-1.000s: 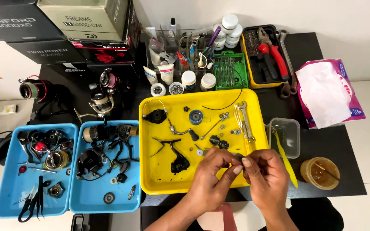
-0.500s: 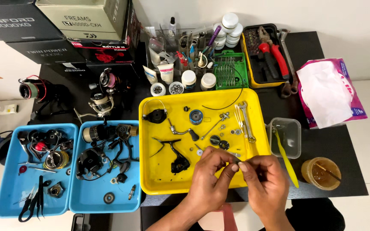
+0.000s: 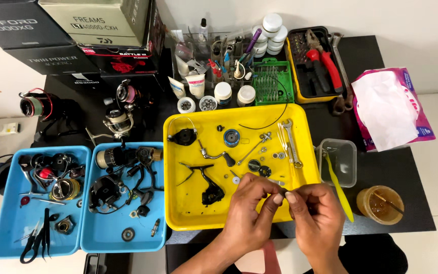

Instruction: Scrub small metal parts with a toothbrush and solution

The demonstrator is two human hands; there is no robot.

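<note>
Our left hand (image 3: 249, 210) and right hand (image 3: 316, 213) met fingertip to fingertip, pinching a small dark part (image 3: 283, 192) between them, over the near edge of the yellow tray (image 3: 188, 213).

Both hands, left hand (image 3: 252, 210) and right hand (image 3: 316, 215), meet over the near edge of the tray (image 3: 176, 213). Just behind the grip lie small washers (image 3: 259, 167) and a wrench (image 3: 291, 143) in this tray. Far left of the grip stand two bins (image 3: 89, 238). Right of it is a tub (image 3: 348, 163), and further right a jar (image 3: 380, 204).
</note>
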